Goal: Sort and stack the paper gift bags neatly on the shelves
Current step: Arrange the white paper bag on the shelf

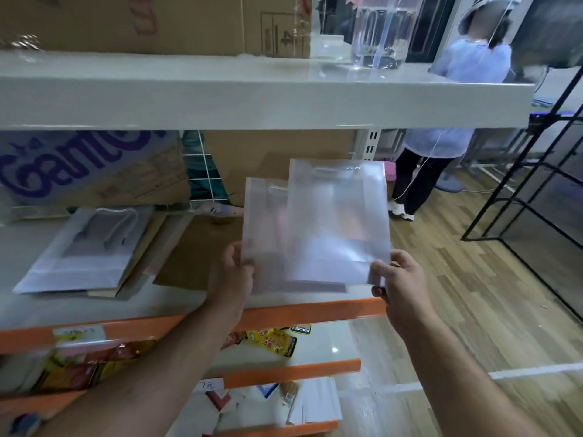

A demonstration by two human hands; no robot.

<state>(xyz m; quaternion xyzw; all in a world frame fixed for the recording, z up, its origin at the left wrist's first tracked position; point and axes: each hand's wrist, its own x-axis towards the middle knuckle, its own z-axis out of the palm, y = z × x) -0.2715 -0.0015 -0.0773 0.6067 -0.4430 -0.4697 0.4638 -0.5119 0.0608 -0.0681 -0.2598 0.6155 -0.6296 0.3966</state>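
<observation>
Two frosted translucent gift bags with white rope handles are held up flat above the shelf edge. The larger bag (339, 216) overlaps the smaller bag (265, 222) on its left. My left hand (235, 269) grips the lower left corner of the smaller bag. My right hand (397, 285) pinches the lower right corner of the larger bag. On the left of the shelf (176, 307) another frosted bag (85, 250) lies flat on top of a brown paper bag (142, 253). A second brown bag (195, 250) lies flat behind my left hand.
A cardboard box with purple lettering (85, 165) stands at the shelf's back. A clear bag (383, 29) stands on the upper shelf (252, 99). Snack packets (274, 340) fill lower shelves. A person (454, 108) stands to the right, near a black metal rack (536, 184).
</observation>
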